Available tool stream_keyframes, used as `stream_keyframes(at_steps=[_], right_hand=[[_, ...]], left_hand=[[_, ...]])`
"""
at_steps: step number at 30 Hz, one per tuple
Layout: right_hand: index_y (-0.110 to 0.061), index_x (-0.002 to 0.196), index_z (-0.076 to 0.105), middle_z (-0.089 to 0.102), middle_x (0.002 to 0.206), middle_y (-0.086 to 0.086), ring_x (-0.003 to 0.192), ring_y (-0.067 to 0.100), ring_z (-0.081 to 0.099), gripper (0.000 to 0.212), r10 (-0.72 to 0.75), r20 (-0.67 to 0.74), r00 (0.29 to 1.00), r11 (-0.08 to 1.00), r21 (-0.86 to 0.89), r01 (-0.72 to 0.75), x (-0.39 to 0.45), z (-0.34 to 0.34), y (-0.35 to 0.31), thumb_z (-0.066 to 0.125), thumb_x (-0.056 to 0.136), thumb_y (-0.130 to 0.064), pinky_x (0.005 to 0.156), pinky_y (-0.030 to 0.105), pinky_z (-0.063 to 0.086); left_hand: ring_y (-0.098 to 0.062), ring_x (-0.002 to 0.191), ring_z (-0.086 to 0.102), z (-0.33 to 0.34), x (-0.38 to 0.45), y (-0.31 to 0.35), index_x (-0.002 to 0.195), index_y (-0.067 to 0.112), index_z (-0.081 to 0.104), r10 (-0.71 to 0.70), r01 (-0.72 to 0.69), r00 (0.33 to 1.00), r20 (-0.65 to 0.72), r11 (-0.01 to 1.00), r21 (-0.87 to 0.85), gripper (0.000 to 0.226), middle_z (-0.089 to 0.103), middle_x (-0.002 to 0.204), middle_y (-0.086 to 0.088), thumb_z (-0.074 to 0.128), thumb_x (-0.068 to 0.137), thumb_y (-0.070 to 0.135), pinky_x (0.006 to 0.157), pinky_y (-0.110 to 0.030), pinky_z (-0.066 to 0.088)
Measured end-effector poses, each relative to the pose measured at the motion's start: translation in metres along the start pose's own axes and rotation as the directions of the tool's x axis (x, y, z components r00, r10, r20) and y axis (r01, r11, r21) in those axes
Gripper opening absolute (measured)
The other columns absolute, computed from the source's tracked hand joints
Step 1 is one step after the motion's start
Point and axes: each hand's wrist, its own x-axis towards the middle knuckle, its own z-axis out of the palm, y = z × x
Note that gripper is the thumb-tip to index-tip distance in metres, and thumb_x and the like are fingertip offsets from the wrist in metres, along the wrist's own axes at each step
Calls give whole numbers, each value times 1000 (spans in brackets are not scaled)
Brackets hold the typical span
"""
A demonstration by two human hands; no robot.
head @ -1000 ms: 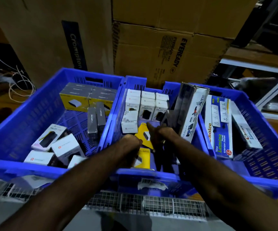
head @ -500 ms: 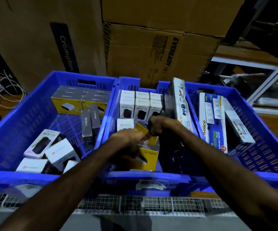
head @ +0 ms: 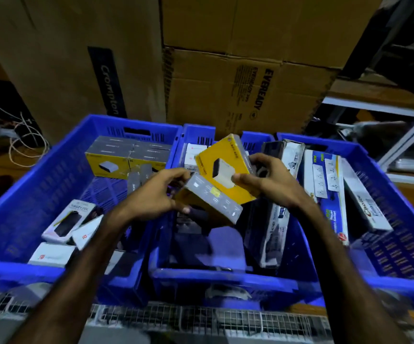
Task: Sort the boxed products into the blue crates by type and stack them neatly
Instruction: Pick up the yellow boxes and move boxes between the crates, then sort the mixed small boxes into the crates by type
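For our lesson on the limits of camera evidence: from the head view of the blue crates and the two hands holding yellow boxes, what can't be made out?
- Floor of the middle crate, head view: dark, and hidden by the two held boxes.
- Small print on the yellow box in the right hand: motion blur.
- Front of the second box, held by the left hand: turned away, overlapped by the first.
- White boxes at the back: mostly covered.

We count three blue crates point(head: 52, 184) and two yellow boxes point(head: 225, 167) held above the middle one. We see two hands point(head: 151, 194) and three long socket boxes point(head: 325, 189) at right.
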Motion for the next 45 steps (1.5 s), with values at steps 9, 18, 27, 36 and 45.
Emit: stream_keyframes(at_steps=[9,18,27,36,45], right_hand=[[-11,111,67,73,91,13,68,9,67,27,-40,-150,988,905,415,100,-29,55,-40,78,88,-18,59,19,53],[-22,88,67,72,78,-2,77,27,72,53,3,151,989,1000,-28,1,64,158,-98,72,62,-68,73,46,60],[-11,92,71,70,88,9,88,27,69,23,128,204,971,955,-289,-65,127,223,-120,73,81,-32,67,31,51],[-16,128,69,74,115,0,108,18,69,42,-119,251,961,949,-257,185,95,222,-87,72,91,-36,97,37,54],[-8,135,63,63,132,12,121,25,61,45,-271,678,683,736,-311,601,43,230,-75,70,91,-6,101,34,47]], left_hand=[[-2,77,71,-19,-83,-5,90,24,72,-139,-31,890,-435,932,-360,41,77,81,8,87,69,-8,68,-18,57],[-7,91,75,-127,-141,-50,110,14,71,-323,72,720,-615,915,-396,39,81,104,5,77,77,-3,73,-21,61],[-25,83,67,-183,-39,-127,84,16,69,-399,564,671,-625,822,80,45,72,87,-6,88,60,49,75,-36,55],[-24,97,72,-157,-57,-138,100,26,72,-269,502,658,-703,853,144,27,78,97,1,83,78,39,84,-42,58],[-20,104,70,-138,-123,-148,122,22,70,-370,545,801,-471,777,315,46,76,113,-1,83,83,44,82,-31,51]])
